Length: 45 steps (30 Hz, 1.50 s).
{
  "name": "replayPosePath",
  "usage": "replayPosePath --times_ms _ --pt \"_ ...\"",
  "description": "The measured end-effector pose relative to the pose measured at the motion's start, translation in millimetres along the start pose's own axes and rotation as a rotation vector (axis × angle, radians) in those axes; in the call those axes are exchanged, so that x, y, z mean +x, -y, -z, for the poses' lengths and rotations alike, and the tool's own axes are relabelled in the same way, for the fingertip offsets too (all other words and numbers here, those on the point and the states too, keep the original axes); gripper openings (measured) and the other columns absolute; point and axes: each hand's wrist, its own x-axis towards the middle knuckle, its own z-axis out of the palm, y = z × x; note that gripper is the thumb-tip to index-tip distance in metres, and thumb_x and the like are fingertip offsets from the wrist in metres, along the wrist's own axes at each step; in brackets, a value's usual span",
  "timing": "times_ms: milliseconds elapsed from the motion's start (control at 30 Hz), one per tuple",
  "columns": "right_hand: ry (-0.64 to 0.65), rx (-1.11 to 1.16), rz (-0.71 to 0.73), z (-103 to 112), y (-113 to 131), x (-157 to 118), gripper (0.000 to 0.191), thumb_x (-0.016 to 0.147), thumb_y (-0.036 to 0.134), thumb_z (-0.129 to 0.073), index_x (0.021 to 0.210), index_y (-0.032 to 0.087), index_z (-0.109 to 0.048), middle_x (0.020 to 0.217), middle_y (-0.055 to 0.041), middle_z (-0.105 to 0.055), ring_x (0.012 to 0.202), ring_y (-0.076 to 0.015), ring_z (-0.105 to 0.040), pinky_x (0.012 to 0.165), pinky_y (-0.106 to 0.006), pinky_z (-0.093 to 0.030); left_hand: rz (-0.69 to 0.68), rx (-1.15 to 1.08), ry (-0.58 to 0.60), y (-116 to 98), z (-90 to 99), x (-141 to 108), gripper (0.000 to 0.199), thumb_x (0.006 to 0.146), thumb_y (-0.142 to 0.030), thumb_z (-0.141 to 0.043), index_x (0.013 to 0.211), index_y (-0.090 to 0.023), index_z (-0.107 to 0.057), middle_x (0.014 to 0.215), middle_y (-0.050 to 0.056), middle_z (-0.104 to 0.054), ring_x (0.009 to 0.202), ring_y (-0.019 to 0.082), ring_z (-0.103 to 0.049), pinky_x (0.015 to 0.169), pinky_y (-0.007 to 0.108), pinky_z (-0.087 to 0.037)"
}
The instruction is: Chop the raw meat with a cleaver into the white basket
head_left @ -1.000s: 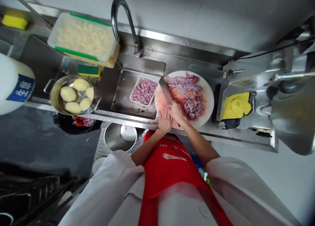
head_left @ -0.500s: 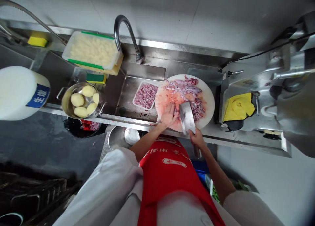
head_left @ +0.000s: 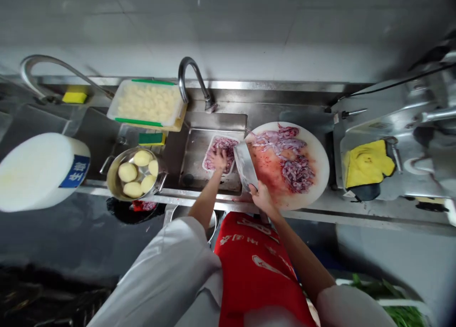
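Note:
My left hand (head_left: 218, 160) lies with its fingers spread on the chopped meat (head_left: 228, 145) in a white tray (head_left: 206, 167) in the sink. My right hand (head_left: 262, 197) is wrapped round the handle of a cleaver (head_left: 245, 165). The broad blade is at the left edge of the round cutting board (head_left: 285, 201), beside the tray. On the board's right side is a pile of cut meat (head_left: 298, 174), with larger pinkish pieces (head_left: 281, 139) behind it. Red liquid stains the board's middle.
A pot of peeled potatoes (head_left: 132, 190) stands left of the sink (head_left: 194, 127), below a green-edged container (head_left: 146, 102). A faucet (head_left: 192, 63) arches over the sink's back. At right lies a yellow cloth (head_left: 368, 164); a white round block (head_left: 39, 170) is far left.
My left hand has left the board and moved left onto the meat in the tray. The cleaver has shifted left to the board's edge. The view has also shifted.

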Motion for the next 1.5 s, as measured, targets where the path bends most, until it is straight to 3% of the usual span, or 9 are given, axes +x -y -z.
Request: replayPosePath --times_ms 133,333,533,733,967,1067,1133,1300,1500 --pt "-0.072 -0.101 -0.152 26 -37 -42 0.026 0.098 0.031 -0.041 0.101 0.016 -0.063 0.093 -0.014 -0.072 0.088 -0.0253 -0.066 0.077 -0.032 -0.046 -0.024 -0.058 0.054 -27 -6.1 56 0.036 0.1 -0.03 -0.042 0.121 -0.01 -0.064 0.133 0.022 -0.06 0.132 0.033 -0.051 0.111 0.059 -0.04" --pt "-0.054 -0.16 -0.34 42 -91 -103 0.031 0.101 0.03 -0.038 0.118 0.014 -0.059 0.093 -0.0151 -0.073 0.089 -0.0269 -0.069 0.07 -0.03 -0.042 -0.788 -0.152 0.433 -190 -68.9 32 0.032 0.096 -0.022 -0.044 0.108 -0.019 -0.074 0.118 0.01 -0.071 0.117 0.021 -0.062 0.108 0.036 -0.048" --pt "0.011 -0.168 -0.369 40 -86 -110 0.03 0.103 0.025 -0.036 0.122 0.013 -0.055 0.096 -0.0162 -0.074 0.09 -0.0268 -0.07 0.07 -0.03 -0.038 -0.736 -0.061 0.484 -263 -110.3 11 0.023 0.087 -0.013 -0.054 0.095 -0.008 -0.074 0.114 0.021 -0.071 0.116 0.031 -0.064 0.11 0.053 -0.042" --pt "0.046 -0.152 -0.303 55 -88 -96 0.026 0.104 0.027 -0.036 0.118 0.015 -0.055 0.098 -0.0131 -0.073 0.089 -0.0234 -0.069 0.072 -0.028 -0.037 -0.704 -0.219 0.466 -234 -68.3 27 0.022 0.092 -0.02 -0.053 0.1 -0.008 -0.069 0.087 0.006 -0.074 0.076 0.014 -0.064 0.081 0.028 -0.055" --pt "-0.026 -0.132 -0.21 79 -109 -44 0.025 0.101 0.024 -0.043 0.116 0.01 -0.058 0.107 -0.0158 -0.072 0.1 -0.0237 -0.067 0.08 -0.028 -0.04 -0.619 -0.386 0.131 -174 77.0 21 0.02 0.085 -0.024 -0.059 0.103 -0.018 -0.066 0.081 -0.002 -0.066 0.066 0.013 -0.056 0.059 0.024 -0.047" --pt "-0.059 -0.166 -0.214 93 -120 -33 0.027 0.101 0.023 -0.043 0.118 0.009 -0.058 0.105 -0.0162 -0.073 0.099 -0.0243 -0.068 0.078 -0.028 -0.04 -0.716 -0.335 0.071 -159 112.4 -6 0.013 0.083 -0.027 -0.064 0.095 -0.023 -0.067 0.08 -0.001 -0.061 0.073 0.017 -0.057 0.066 0.029 -0.049" --pt "-0.063 -0.186 -0.217 100 -127 -31 0.029 0.101 0.023 -0.043 0.121 0.009 -0.058 0.107 -0.0168 -0.073 0.099 -0.0245 -0.068 0.077 -0.028 -0.041 -0.764 -0.271 0.129 -151 100.6 -33 0.013 0.084 -0.026 -0.066 0.096 -0.023 -0.068 0.09 0.003 -0.063 0.085 0.021 -0.06 0.076 0.034 -0.052" --pt "-0.038 -0.215 -0.204 107 -128 -33 0.034 0.1 0.027 -0.044 0.124 0.008 -0.058 0.108 -0.0179 -0.072 0.101 -0.0269 -0.068 0.076 -0.028 -0.043 -0.603 -0.068 0.445 -114 7.5 -92 0.026 0.079 -0.011 -0.069 0.104 -0.015 -0.068 0.108 0.012 -0.064 0.107 0.027 -0.061 0.096 0.04 -0.051" --pt "-0.08 -0.273 -0.19 104 -81 -29 0.036 0.104 0.03 -0.038 0.127 0.008 -0.055 0.101 -0.017 -0.073 0.092 -0.025 -0.07 0.075 -0.029 -0.044 -0.642 -0.265 0.343 -73 -26.2 -118 0.027 0.09 -0.029 -0.068 0.114 -0.017 -0.066 0.116 0.01 -0.06 0.115 0.022 -0.058 0.101 0.035 -0.049"
